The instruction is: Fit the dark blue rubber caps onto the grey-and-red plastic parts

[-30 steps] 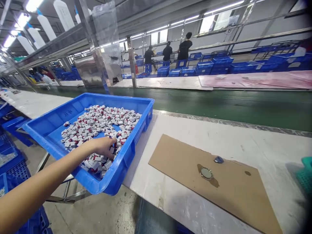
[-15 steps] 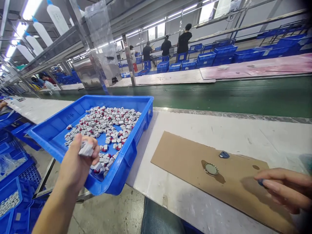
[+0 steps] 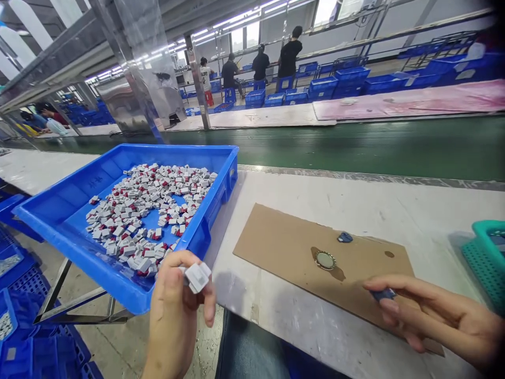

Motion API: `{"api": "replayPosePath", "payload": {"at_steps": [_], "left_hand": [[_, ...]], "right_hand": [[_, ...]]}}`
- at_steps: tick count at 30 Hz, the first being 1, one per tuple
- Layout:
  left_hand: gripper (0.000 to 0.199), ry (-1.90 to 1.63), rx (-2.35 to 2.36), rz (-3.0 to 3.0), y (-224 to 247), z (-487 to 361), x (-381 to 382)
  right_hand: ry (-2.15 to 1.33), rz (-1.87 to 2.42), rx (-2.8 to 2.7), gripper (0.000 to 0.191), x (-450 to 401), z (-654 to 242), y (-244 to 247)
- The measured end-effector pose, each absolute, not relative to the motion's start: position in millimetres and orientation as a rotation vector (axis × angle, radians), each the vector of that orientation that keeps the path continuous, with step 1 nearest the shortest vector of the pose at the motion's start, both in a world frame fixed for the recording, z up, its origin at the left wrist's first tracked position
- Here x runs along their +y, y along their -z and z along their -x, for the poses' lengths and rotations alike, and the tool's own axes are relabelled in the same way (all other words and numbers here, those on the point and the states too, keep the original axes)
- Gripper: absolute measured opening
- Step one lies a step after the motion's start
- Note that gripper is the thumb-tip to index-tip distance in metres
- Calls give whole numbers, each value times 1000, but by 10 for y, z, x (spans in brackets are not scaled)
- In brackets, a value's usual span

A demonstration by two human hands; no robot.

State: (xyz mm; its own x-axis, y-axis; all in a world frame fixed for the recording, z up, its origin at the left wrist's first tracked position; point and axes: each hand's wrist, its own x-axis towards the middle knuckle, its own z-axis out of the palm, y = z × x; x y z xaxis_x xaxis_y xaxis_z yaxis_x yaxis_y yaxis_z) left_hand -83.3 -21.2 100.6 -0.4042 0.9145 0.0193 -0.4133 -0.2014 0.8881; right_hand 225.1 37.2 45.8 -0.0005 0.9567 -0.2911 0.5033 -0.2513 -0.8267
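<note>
Fingers (image 3: 182,258) of your left hand (image 3: 175,308) clamp at least one white block (image 3: 197,277), while your right hand (image 3: 437,313) pinches one blue lump (image 3: 382,293) near the cardboard's (image 3: 276,237) right edge.

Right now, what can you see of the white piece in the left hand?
The white piece is small and blocky, with a raised section and a matt, plastic-looking surface. The left hand holds it tilted in a thumb-and-finger grip, off the table, by the near corner of the blue tray. Whether the pale bit beside the thumb belongs to it, I cannot tell.
</note>
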Motion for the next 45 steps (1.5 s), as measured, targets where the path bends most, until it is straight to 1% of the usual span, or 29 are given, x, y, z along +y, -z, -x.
{"api": "replayPosePath", "payload": {"at_steps": [1, 2, 5, 6, 7, 12, 15, 18, 20, 25, 29, 34, 40, 45], "left_hand": [[22, -1731, 1064, -665, -987, 811, -212], [22, -1695, 1074, -600, -976, 784, -217], [41, -1580, 1101, -415, -972, 685, -239], [45, -1546, 1104, -364, -972, 652, -245], [45, -1511, 1103, -312, -970, 622, -249], [31, -1372, 1018, -85, -920, 528, -243], [29, -1351, 1024, -131, -858, 507, -232], [41, -1354, 1047, -276, -787, 502, -224], [46, -1353, 1048, -331, -745, 501, -222], [39, -1345, 1068, -333, -652, 494, -216], [34, -1316, 1065, -316, -582, 484, -220], [36, -1298, 1099, -294, -518, 489, -226], [39, -1274, 1113, -289, -449, 515, -229], [41, -1244, 1145, -327, -423, 493, -248]], "right_hand": [[-1288, 1767, -1467, 43, 352, -2222, -498], [-1333, 1758, -1427, 40, 332, -2189, -546], [-1309, 1764, -1352, 36, 300, -2117, -664], [-1312, 1756, -1345, 35, 301, -2115, -677], [-1321, 1738, -1341, 35, 307, -2125, -677], [-1445, 1640, -1232, 26, 324, -2190, -610], [-1450, 1664, -1126, 29, 307, -2122, -653], [-1460, 1651, -1063, 29, 294, -2001, -755], [-1525, 1604, -1062, 32, 286, -1939, -817], [-1664, 1477, -1285, 39, 244, -1912, -847], [-1638, 1473, -1358, 41, 205, -1909, -804], [-1566, 1524, -1249, 46, 208, -1857, -768], [-1602, 1487, -1071, 44, 247, -1834, -760], [-1561, 1495, -1124, 40, 245, -1799, -815]]}}
